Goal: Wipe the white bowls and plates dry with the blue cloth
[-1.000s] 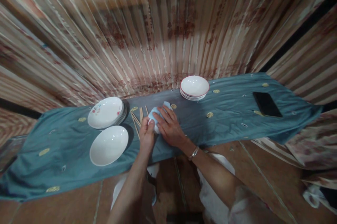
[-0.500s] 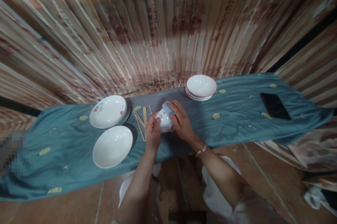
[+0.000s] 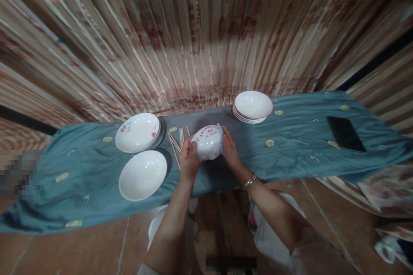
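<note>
On the left of the bench (image 3: 300, 150), stacked plates (image 3: 137, 132) near the back edge and a white dish (image 3: 143, 176) near the front stand left of chopsticks (image 3: 181, 135). Over the middle, the left hand (image 3: 188, 159) grips a tilted printed bowl (image 3: 208, 145), the right hand (image 3: 231, 151) clamping a blue cloth (image 3: 221, 135) to its right rim. Rightward, stacked red-rimmed bowls (image 3: 253, 106) sit by the back edge, a wide stretch of bench before a flat black device (image 3: 346, 134).

White, round ceramic bowl with red print (image 3: 208, 145): outer wall now exposed, formerly mostly covered. The pale-blue cloth (image 3: 221, 132) has shifted to the bowl's right side, apparently at the rim; the bare right hand (image 3: 230, 151) has followed.
</note>
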{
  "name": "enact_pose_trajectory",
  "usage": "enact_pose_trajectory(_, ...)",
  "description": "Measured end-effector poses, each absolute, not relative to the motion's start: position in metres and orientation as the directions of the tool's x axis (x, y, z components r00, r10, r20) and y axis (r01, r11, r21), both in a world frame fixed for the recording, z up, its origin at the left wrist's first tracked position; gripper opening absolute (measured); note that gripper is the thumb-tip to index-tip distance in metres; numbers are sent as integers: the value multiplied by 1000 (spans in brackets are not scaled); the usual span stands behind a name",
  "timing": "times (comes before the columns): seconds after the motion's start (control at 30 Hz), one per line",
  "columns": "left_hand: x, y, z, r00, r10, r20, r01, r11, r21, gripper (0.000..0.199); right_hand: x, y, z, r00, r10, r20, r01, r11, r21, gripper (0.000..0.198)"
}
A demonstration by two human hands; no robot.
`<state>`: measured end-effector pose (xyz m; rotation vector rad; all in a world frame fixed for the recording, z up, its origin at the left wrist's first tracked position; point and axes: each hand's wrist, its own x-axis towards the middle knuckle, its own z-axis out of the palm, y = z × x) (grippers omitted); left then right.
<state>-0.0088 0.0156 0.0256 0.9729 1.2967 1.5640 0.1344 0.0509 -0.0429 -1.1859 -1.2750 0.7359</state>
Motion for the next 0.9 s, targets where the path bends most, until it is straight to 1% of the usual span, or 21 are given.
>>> enact_pose_trajectory(0.13,-10,16,24,-335,942,25,-180,-90,980,35,135,56,-65,211,933,292,200,251,-947,53)
enact_pose_trajectory(0.3,-12,17,23,-330,944,24,-190,-91,978,36,136,59,-71,243,949,203,139,173,-975,53)
enact_pose_trajectory(0.37,-12,17,22,-325,945,27,-196,-95,976,36,137,60,-70,235,947,219,153,187,-970,52)
enact_pose_trajectory(0.43,-13,17,19,-317,948,38,-197,-105,975,35,139,61,-66,218,946,238,188,199,-962,52)
enact_pose_trajectory(0.5,-12,17,15,-306,950,59,-185,-120,975,34,141,61,-57,219,950,224,211,178,-961,53)
enact_pose_trajectory(0.57,-9,16,11,-287,955,70,-165,-122,979,34,145,62,-46,229,952,201,193,158,-968,54)
enact_pose_trajectory(0.7,1,13,9,-222,974,46,-138,-78,987,36,154,61,-22,218,945,244,133,219,-967,51)
enact_pose_trajectory(0.9,9,9,19,-184,983,13,-43,-21,999,39,161,54,-3,184,936,299,171,269,-948,55)
